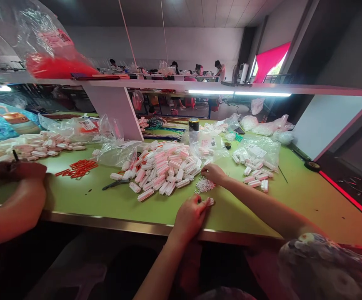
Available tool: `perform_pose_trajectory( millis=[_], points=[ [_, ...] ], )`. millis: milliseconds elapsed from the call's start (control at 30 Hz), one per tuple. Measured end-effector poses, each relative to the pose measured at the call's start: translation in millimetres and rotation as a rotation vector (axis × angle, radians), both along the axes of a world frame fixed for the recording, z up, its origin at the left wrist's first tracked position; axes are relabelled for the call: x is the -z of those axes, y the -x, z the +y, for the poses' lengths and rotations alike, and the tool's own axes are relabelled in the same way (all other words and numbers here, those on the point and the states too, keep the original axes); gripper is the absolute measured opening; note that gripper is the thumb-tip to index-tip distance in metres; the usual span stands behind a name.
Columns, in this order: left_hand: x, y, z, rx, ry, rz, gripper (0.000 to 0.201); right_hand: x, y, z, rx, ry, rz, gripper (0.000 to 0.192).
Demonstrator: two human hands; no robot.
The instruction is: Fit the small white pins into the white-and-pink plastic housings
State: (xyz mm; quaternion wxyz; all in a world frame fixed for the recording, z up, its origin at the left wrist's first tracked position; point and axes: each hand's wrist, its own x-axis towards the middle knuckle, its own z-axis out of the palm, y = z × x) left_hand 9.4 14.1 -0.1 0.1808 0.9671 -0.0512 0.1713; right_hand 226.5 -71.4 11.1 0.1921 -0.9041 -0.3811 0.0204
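Pinching block [211,202] near table edge [121,225]

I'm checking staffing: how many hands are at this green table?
4: right hand at tiny white pieces; left hand holding a block; far left, co-worker's near hand and partly hidden far hand.

The left hand [190,216] is just on the near side of the tiny-bead heap [204,186], grip pinched between thumb and forefinger, its bare forearm rising toward it. The right hand [215,174] curls over the heap's far-right edge, fingertips pointing down.
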Motion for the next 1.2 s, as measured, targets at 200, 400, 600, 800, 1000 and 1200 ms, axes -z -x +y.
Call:
perform_pose_trajectory(
  millis=[200,400,600,800,1000,1200],
  points=[
    [-1.7,1,0,0.002,0.019,0.023,0.033,-3.6,7,12,-0.004,-0.019,-0.026,0.018],
    [-3.6,3,-1,-0.008,0.063,0.003,0.032,-19.2,24,-22,-0.054,-0.1,-0.125,0.017],
    [-2.0,2,-2,-0.045,0.088,-0.032,0.033,-2.3,48,-86,-0.191,0.003,-0.281,0.02],
    [0.3,3,3,-0.017,0.19,-0.029,0.03,6.0,67,-109,-0.266,-0.028,-0.132,0.022],
    [3.8,2,7,-0.041,0.306,0.024,0.028,6.0,55,-115,-0.24,-0.259,0.099,0.017],
    [8.3,2,9,-0.068,0.333,0.013,0.034,12.1,53,-113,-0.184,-0.28,0.077,0.011]
  ],
)
